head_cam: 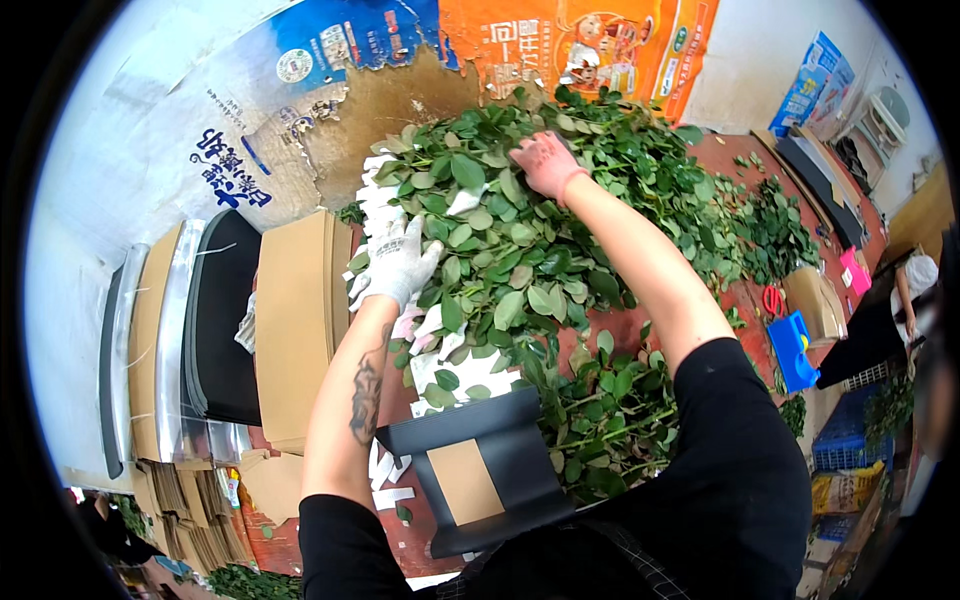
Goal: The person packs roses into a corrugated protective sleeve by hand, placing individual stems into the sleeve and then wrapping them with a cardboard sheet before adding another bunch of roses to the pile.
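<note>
A large heap of cut leafy stems, apparently roses, spreads in front of me. White-wrapped tips, which look like sleeved flower heads, line its left edge. My left hand, in a white knitted glove, lies palm down over that edge with its fingers apart. In a pink glove, my right hand reaches to the far side of the heap. Its fingers curl down among the leaves, and whether they grip a stem is hidden. Close to my body lies a black wrapping sheet with raised ends and a brown cardboard piece on it.
Brown cardboard sheets and black sheets stand at left. More leafy stems lie near my right arm. Red-handled scissors and a blue plastic holder sit on the red table. Another person is at far right.
</note>
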Motion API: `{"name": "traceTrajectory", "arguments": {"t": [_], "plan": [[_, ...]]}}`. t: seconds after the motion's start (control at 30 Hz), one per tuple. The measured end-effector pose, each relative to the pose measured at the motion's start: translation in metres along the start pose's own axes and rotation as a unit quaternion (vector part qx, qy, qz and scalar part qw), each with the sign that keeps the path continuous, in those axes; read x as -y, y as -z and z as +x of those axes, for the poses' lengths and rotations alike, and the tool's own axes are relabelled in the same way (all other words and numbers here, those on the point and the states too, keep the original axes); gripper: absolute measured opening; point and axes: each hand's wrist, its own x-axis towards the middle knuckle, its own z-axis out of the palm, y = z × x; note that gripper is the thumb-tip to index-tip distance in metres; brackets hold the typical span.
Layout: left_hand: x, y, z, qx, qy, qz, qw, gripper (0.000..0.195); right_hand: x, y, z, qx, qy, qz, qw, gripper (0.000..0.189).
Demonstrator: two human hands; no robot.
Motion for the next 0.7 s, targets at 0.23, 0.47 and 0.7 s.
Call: {"name": "traceTrajectory", "arguments": {"t": [0.23, 0.47, 0.7], "plan": [[-0.009, 0.005, 0.001, 0.016, -0.044, 0.04, 0.998, 0.045, -0.09, 0.064, -0.025, -0.319, -0.034, -0.085, 0.943, 0.021], [-0.009, 0.008, 0.033, 0.137, -0.04, 0.103, 0.984, 0.033, -0.084, 0.156, 0.086, -0.211, -0.053, -0.071, 0.973, 0.019], [-0.009, 0.018, 0.013, 0.138, -0.066, 0.042, 0.987, 0.031, 0.022, 0.066, 0.084, -0.082, 0.1, 0.11, 0.986, 0.03]]}}
